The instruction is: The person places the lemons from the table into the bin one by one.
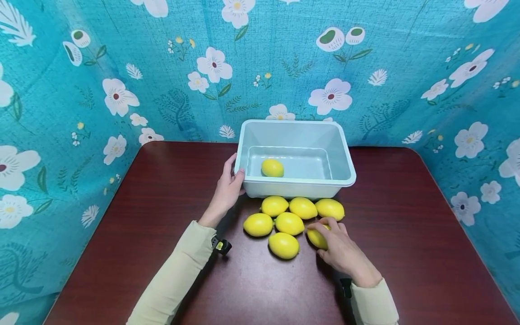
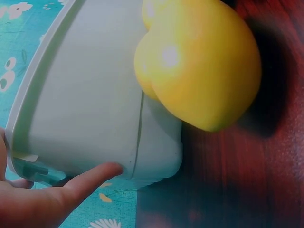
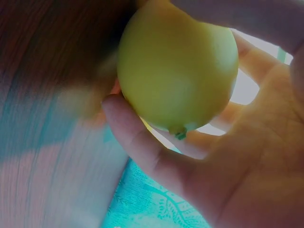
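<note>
A pale blue plastic bin [image 1: 294, 182] stands at the back of the table with one lemon [image 1: 272, 168] inside, near its front left. My left hand [image 1: 229, 186] grips the bin's left side by the front corner, thumb at the rim. The left wrist view shows a digit [image 2: 95, 178] along the bin's outer wall. In front of the bin lie several yellow lemons [image 1: 284, 245]. At the right end of this group my right hand [image 1: 343, 248] holds another lemon [image 3: 178, 71], fingers and thumb curved round it. The head view shows that lemon [image 1: 317, 238] low at the table, partly covered by the fingers.
The dark red-brown table [image 1: 170, 180] has rounded far corners. A turquoise flowered cloth [image 1: 260, 67] hangs behind the bin and along both sides. The bin's back stands close to the cloth. Lemons sit close against the bin's front wall.
</note>
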A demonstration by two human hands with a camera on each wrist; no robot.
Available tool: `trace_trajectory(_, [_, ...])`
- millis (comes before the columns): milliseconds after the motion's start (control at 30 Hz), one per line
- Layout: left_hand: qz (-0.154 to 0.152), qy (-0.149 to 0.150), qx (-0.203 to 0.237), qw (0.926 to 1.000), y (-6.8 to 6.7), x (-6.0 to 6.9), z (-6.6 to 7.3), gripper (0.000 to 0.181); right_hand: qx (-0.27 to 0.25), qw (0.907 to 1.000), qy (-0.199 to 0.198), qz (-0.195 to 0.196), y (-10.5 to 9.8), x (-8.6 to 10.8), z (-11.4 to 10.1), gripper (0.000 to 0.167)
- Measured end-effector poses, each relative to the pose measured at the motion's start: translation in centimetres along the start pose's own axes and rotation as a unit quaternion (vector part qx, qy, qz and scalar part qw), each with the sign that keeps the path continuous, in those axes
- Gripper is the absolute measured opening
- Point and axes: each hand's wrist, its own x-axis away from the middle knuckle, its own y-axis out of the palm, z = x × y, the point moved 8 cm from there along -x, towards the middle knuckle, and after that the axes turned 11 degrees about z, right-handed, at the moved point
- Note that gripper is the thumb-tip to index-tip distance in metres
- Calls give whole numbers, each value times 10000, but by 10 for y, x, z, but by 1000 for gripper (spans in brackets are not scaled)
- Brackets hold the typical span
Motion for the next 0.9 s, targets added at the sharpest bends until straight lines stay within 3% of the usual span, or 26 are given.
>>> trace_trajectory(333, [19, 43, 1, 10000, 1, -1, -1, 56, 19, 9994, -166, 299, -2, -2, -2, 58])
trace_trajectory(900, [15, 73, 37, 10000, 1, -1, 0, 57, -23, 9994, -114, 324, -2, -3, -1, 57])
